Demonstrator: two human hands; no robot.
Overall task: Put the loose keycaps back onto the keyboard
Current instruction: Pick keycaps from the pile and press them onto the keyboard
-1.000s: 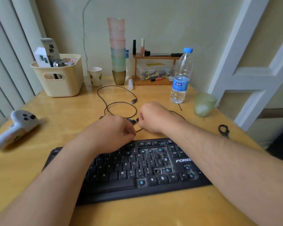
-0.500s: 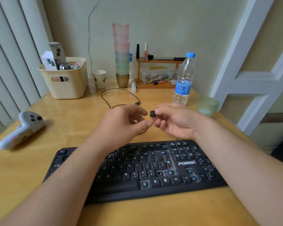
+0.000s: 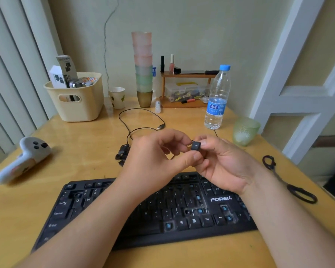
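Observation:
A black keyboard (image 3: 182,219) lies near the table's front edge, with several blue switch stems bare where caps are off. Both hands hover above its far edge. My right hand (image 3: 226,165) pinches a small black keycap (image 3: 196,146) between thumb and fingers. My left hand (image 3: 155,159) meets it from the left, its thumb and forefinger touching the same keycap. A small heap of loose black keycaps (image 3: 122,154) lies on the table behind the keyboard, left of my left hand.
A black cable (image 3: 141,120) loops behind the hands. Scissors (image 3: 290,180) lie at the right, a green glass (image 3: 245,130) and water bottle (image 3: 217,99) behind. A white controller (image 3: 23,159) lies at the left, a cream basket (image 3: 77,97) and stacked cups (image 3: 143,68) at the back.
Both hands rose from the keycap heap on the table, the right one bringing up one keycap. The hands now hold it together in the air, its top face turned to me.

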